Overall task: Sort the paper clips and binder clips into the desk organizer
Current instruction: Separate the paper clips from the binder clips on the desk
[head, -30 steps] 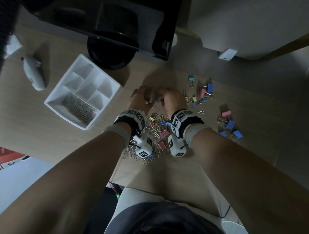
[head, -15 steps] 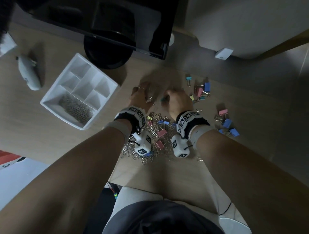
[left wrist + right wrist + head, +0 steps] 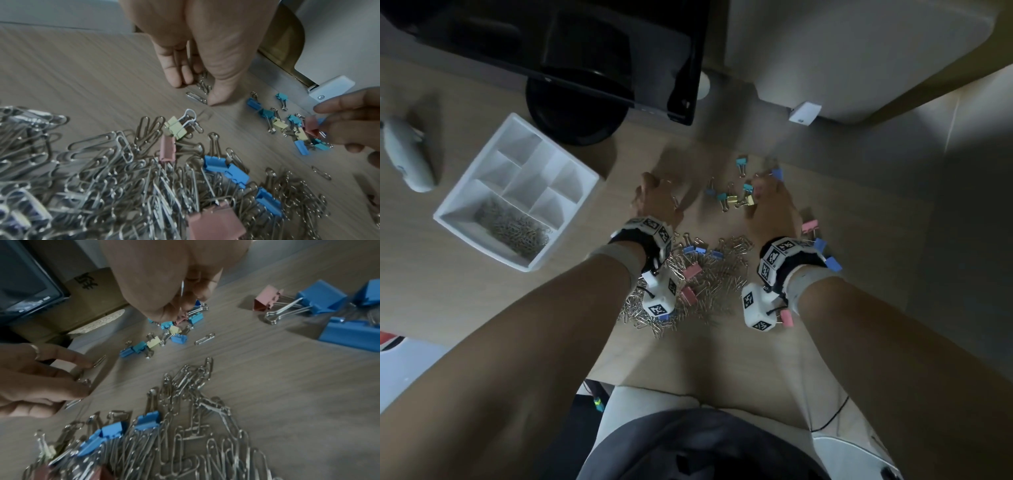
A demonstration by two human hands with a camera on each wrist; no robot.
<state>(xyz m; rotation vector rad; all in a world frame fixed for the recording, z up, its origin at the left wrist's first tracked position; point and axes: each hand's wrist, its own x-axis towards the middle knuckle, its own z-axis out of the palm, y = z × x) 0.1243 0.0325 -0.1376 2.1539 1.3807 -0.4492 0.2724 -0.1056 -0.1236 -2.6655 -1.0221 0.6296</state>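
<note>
A white desk organizer (image 3: 524, 186) stands at the left, with paper clips (image 3: 513, 228) in its near compartment. A big pile of paper clips (image 3: 709, 277) (image 3: 123, 178) (image 3: 195, 426), mixed with pink and blue binder clips, lies between my wrists. My left hand (image 3: 654, 186) (image 3: 197, 91) (image 3: 82, 369) presses straight fingers and thumb onto a few loose paper clips on the desk. My right hand (image 3: 763, 192) (image 3: 185, 305) (image 3: 329, 123) pinches a small pink binder clip (image 3: 311, 126) at a cluster of small coloured binder clips (image 3: 736, 198) (image 3: 156, 340).
Larger pink and blue binder clips (image 3: 822, 246) (image 3: 320, 296) lie right of my right wrist. A black monitor stand (image 3: 575, 113) sits behind the organizer, a white mouse (image 3: 407, 154) at far left. The desk's near edge runs just above my lap.
My hands, working close together a second ago, have moved apart. The right hand has gone right to the small binder clips; the left now presses on loose paper clips.
</note>
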